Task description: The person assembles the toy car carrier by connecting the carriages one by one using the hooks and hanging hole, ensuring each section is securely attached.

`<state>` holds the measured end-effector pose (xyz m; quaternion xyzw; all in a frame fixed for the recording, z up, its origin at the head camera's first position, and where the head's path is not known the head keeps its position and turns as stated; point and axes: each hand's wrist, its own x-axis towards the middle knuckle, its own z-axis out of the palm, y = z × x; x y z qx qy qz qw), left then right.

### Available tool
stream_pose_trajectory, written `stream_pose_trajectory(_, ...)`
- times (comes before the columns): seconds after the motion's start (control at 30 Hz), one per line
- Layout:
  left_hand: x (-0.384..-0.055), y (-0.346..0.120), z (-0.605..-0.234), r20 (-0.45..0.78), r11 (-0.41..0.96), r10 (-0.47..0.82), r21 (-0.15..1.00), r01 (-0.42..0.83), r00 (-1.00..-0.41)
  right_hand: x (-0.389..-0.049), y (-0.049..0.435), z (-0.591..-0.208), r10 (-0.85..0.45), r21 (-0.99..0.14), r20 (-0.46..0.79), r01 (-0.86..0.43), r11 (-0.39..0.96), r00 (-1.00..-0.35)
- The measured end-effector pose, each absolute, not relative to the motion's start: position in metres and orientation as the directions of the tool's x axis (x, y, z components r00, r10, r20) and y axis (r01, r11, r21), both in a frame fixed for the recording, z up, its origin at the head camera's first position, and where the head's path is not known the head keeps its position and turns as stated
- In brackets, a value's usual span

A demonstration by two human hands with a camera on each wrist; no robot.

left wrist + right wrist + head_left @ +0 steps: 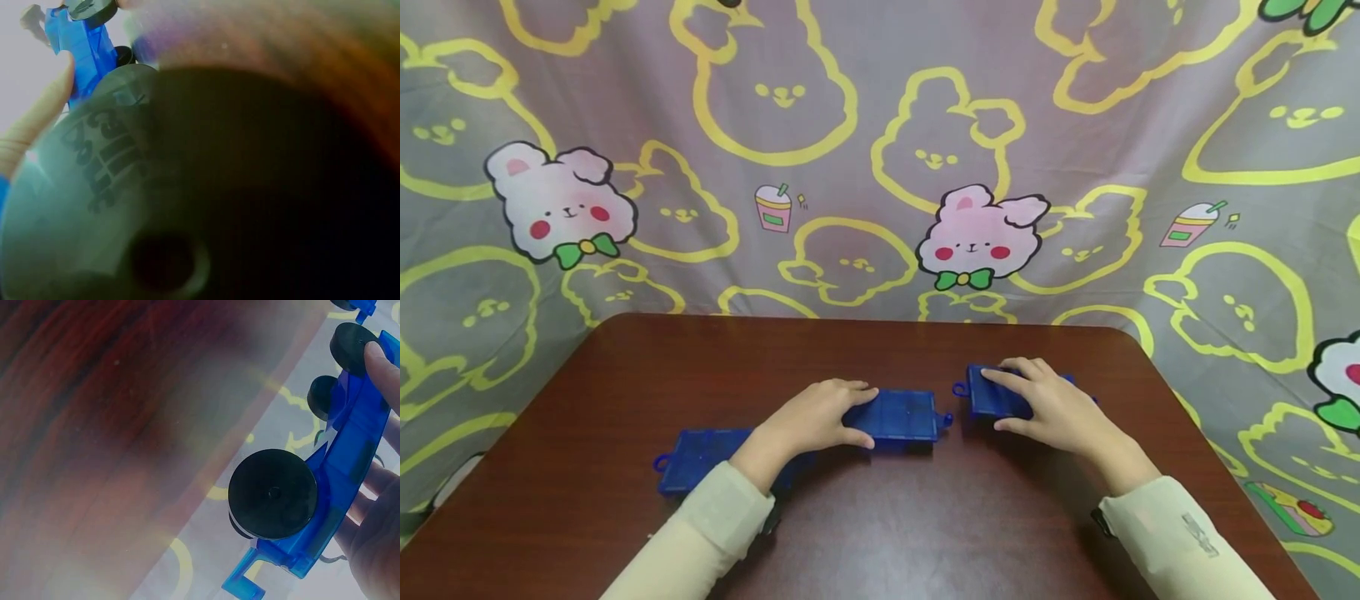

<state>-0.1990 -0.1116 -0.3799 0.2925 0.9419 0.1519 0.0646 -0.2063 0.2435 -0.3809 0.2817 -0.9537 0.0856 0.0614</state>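
Observation:
Three blue toy train cars with black wheels are in the head view. My left hand (816,418) grips the middle car (906,415) by its left end, thumb in front and fingers behind. A hook sticks out from this car's right end. My right hand (1054,410) holds the right car (987,395) from above, its ring pointing toward that hook, with a small gap between them. In the right wrist view the held car (353,462) shows its black wheels (273,494) and a hook. The left car (700,458) lies partly behind my left forearm.
All this is on a brown wooden table (895,533). Behind the table hangs a grey cloth (850,183) with cartoon prints. A dark wheel (94,169) fills much of the left wrist view, so little else shows there.

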Motion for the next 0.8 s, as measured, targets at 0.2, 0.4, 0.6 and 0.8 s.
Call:
stream_pose_trajectory(0.2,-0.2,-0.112,-0.381,-0.026,0.776,0.575,0.332,0.536,-0.818,-0.2,0.242,-0.381,-0.53,-0.14,0.156,-0.55,0.824,-0.834)
stream_pose_trajectory(0.4,-0.2,-0.112,-0.381,-0.03,0.778,0.574,0.333,0.533,-0.818,-0.195,0.241,-0.384,-0.539,-0.153,0.145,-0.557,0.817,-0.83)
stream_pose_trajectory(0.6,-0.2,-0.113,-0.38,-0.032,0.779,0.573,0.333,0.532,-0.819,-0.19,0.238,-0.386,-0.548,-0.152,0.138,-0.564,0.811,-0.825)
stream_pose_trajectory(0.8,-0.2,-0.113,-0.38,-0.022,0.775,0.573,0.339,0.533,-0.819,-0.188,0.236,-0.388,-0.56,-0.152,0.14,-0.577,0.803,-0.817)
